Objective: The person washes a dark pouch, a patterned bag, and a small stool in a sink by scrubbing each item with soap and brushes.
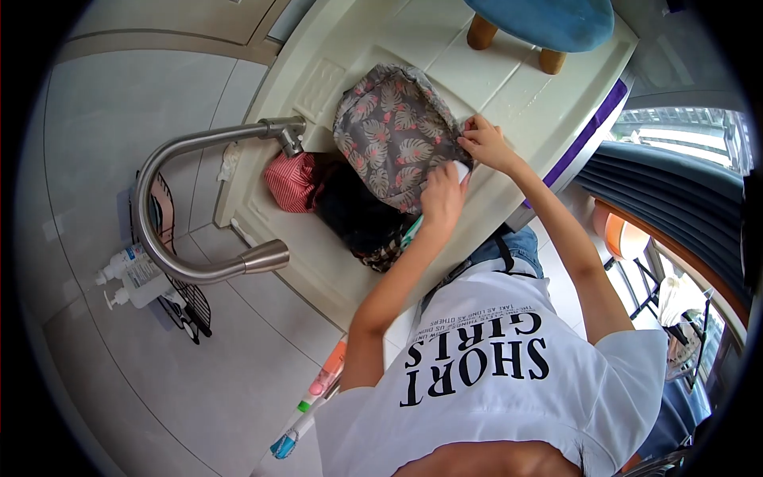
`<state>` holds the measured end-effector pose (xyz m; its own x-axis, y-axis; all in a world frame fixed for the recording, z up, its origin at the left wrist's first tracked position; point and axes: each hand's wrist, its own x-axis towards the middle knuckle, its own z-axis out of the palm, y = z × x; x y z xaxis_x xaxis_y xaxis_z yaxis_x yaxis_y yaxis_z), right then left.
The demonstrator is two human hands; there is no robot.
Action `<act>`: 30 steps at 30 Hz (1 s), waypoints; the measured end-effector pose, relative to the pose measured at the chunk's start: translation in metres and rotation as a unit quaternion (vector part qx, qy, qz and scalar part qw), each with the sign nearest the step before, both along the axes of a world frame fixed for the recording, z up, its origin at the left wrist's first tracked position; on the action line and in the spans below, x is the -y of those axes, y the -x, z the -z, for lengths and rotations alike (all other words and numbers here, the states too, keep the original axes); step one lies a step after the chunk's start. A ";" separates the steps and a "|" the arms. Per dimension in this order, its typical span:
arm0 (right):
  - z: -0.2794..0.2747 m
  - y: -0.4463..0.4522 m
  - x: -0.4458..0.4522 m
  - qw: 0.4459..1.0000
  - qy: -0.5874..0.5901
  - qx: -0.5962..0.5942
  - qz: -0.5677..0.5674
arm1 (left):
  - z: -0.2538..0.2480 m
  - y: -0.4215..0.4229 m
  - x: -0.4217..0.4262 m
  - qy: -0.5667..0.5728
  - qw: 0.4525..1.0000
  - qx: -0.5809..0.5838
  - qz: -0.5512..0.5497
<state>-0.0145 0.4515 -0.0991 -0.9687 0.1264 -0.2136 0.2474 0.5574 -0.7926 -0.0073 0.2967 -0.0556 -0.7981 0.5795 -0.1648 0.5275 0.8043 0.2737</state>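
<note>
A grey cloth item with pale leaf prints and pink flamingo shapes (397,131) lies spread over the sink's edge area. My right hand (485,145) pinches its right edge between thumb and fingers. Just below, my left hand (443,195) is closed around a small white object (462,170), pressed against the cloth's lower right edge. The white object's kind is mostly hidden by the fingers. Beneath and beside the grey cloth lie dark cloth (354,203) and a red-and-white striped cloth (291,183).
The cream sink (266,230) has a moulded washboard side. A tall curved metal faucet (151,191) arches over its left part. A blue stool (548,20) with wooden legs stands on the far side. Pump bottles (139,278) sit on a wire rack at left.
</note>
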 end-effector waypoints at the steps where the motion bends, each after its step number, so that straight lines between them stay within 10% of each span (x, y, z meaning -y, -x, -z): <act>1: 0.000 0.001 0.001 1.000 -0.007 0.002 0.001 | 0.000 -0.004 0.012 0.000 1.000 0.001 -0.004; 4: -0.002 0.001 0.005 1.000 -0.010 0.007 0.015 | -0.024 0.022 0.057 0.050 0.972 0.229 -0.035; 7: 0.001 -0.005 0.019 0.994 0.004 -0.075 0.084 | 0.005 0.036 0.092 -0.217 0.880 0.377 -0.192; 9: -0.014 -0.016 0.034 0.977 0.016 -0.164 0.133 | 0.001 0.039 0.093 -0.623 0.418 0.637 -0.180; 12: -0.055 -0.028 0.061 0.971 0.076 -0.204 0.103 | -0.007 0.025 0.057 -0.689 0.376 0.539 -0.307; 17: -0.051 -0.030 0.047 0.989 0.136 -0.056 -0.012 | 0.007 0.011 0.028 -0.674 0.500 0.470 -0.275; 19: -0.051 -0.026 0.034 0.982 0.174 0.026 -0.067 | 0.008 0.007 0.029 -0.509 0.794 0.285 -0.172; 20: -0.055 -0.030 0.028 0.983 0.164 0.031 -0.077 | 0.007 0.001 0.032 -0.519 0.786 0.284 -0.179; 22: -0.090 -0.029 0.020 0.933 0.286 0.206 0.074 | -0.017 -0.009 0.040 -0.099 0.984 -0.124 -0.078; 27: -0.043 -0.038 -0.004 0.992 0.076 -0.093 0.048 | 0.016 -0.012 0.047 -0.105 0.984 -0.107 -0.092; 30: -0.039 -0.055 0.009 0.997 -0.033 -0.067 0.008 | 0.031 0.000 0.028 -0.089 0.987 -0.114 -0.077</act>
